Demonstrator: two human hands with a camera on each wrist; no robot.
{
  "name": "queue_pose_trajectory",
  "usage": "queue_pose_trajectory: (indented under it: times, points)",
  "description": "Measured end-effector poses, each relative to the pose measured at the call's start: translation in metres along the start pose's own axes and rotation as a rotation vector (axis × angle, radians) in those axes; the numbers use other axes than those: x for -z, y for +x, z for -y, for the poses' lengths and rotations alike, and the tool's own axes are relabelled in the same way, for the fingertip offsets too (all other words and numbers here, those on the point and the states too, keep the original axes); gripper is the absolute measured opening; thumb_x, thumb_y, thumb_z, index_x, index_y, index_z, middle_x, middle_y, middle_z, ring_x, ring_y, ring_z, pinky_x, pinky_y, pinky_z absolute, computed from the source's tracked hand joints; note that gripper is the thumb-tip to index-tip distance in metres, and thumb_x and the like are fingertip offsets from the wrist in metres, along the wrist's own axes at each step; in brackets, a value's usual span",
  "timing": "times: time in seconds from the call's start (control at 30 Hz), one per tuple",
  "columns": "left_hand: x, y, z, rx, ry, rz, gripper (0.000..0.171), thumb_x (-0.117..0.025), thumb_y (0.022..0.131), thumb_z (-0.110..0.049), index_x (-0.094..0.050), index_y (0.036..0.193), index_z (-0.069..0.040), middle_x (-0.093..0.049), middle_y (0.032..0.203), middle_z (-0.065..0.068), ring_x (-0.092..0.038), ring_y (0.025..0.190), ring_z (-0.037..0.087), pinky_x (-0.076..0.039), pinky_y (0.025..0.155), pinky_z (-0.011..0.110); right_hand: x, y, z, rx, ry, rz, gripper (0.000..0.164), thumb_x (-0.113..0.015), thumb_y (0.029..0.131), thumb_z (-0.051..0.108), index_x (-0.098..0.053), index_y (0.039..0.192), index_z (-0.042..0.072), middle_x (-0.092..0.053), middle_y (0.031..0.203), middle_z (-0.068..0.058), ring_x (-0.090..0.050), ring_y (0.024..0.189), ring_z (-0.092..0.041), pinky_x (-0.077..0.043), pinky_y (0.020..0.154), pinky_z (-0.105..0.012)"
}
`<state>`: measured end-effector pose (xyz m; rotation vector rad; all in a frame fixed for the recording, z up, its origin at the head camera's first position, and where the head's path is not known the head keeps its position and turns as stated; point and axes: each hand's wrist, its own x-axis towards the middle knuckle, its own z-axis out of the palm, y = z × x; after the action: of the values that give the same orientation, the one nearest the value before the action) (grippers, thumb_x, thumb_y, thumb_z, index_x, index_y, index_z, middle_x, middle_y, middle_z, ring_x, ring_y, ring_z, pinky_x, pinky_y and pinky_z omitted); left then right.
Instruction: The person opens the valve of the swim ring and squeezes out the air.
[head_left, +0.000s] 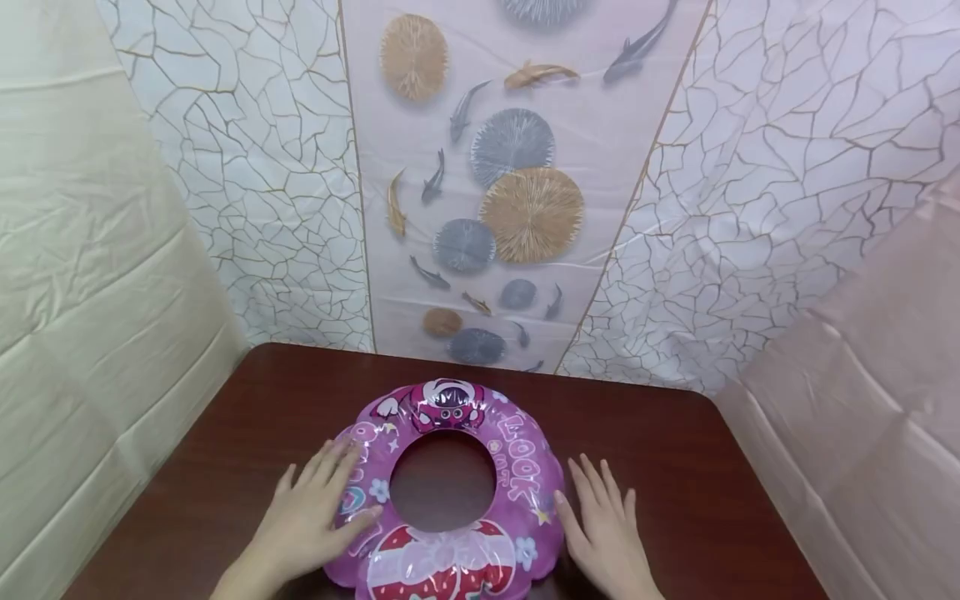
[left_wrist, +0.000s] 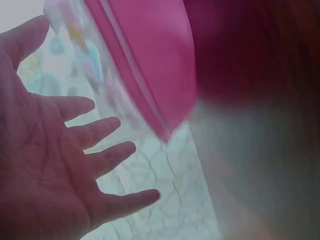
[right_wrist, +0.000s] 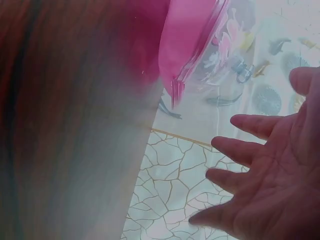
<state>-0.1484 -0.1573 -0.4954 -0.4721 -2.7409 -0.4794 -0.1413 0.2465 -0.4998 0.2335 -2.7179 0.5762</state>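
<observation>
An inflated purple swim ring (head_left: pixel 536 533) lies on the dark brown table, with a pink bear at its far side, a strawberry bow at its near side and "LOOK" lettering on the right. Over its left side is my left hand (head_left: pixel 311 508), fingers spread; whether it presses or hovers cannot be told. My right hand (head_left: pixel 606 533) is beside the ring's right edge, fingers straight, the thumb close to the rim. In the left wrist view the ring's pink side (left_wrist: pixel 155 60) stands near the thumb. The right wrist view shows a gap between the fingers and the ring (right_wrist: pixel 185 40).
The wooden table (head_left: pixel 652 450) extends around the ring and ends at a back edge. Behind it hangs a cloth backdrop (head_left: pixel 465 292) with fish and round leaf prints. Pale cloth panels flank the left side (head_left: pixel 112 292) and the right side (head_left: pixel 847 400).
</observation>
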Motion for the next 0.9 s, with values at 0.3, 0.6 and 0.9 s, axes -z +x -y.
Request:
queue_pose_trajectory:
  times: [0.3, 0.6, 0.9]
  points:
    - [-0.014, -0.01, -0.037, -0.256, -0.223, 0.091, 0.07, -0.056, 0.092, -0.066, -0.053, 0.146, -0.022, -0.056, 0.144, -0.005, -0.052, 0.133, 0.021, -0.04, 0.108, 0.058, -0.007, 0.003, 0.003, 0.053, -0.029, -0.054, 0.067, -0.065, 0.092, 0.053, -0.055, 0.143, 0.011, -0.039, 0.156, -0.016, -0.027, 0.145, -0.045, -0.025, 0.097, -0.084]
    - [-0.028, -0.009, -0.055, -0.379, -0.197, 0.298, 0.066, -0.043, 0.093, -0.074, -0.058, 0.14, -0.029, -0.062, 0.134, -0.011, -0.057, 0.124, 0.016, -0.042, 0.104, 0.057, -0.018, 0.011, 0.01, -0.096, 0.116, 0.013, 0.045, -0.076, 0.088, 0.043, -0.058, 0.102, 0.004, -0.053, 0.077, 0.0, -0.051, 0.065, -0.012, -0.047, 0.057, -0.03]
    - [-0.032, -0.009, -0.053, -0.376, -0.253, 0.316, 0.063, -0.045, 0.094, -0.07, -0.058, 0.141, -0.029, -0.062, 0.133, -0.014, -0.057, 0.123, 0.013, -0.038, 0.107, 0.06, -0.014, 0.012, 0.014, -0.186, 0.103, 0.065, 0.045, -0.071, 0.09, 0.052, -0.047, 0.069, 0.019, -0.04, 0.055, 0.009, -0.038, 0.049, -0.006, -0.033, 0.047, -0.025]
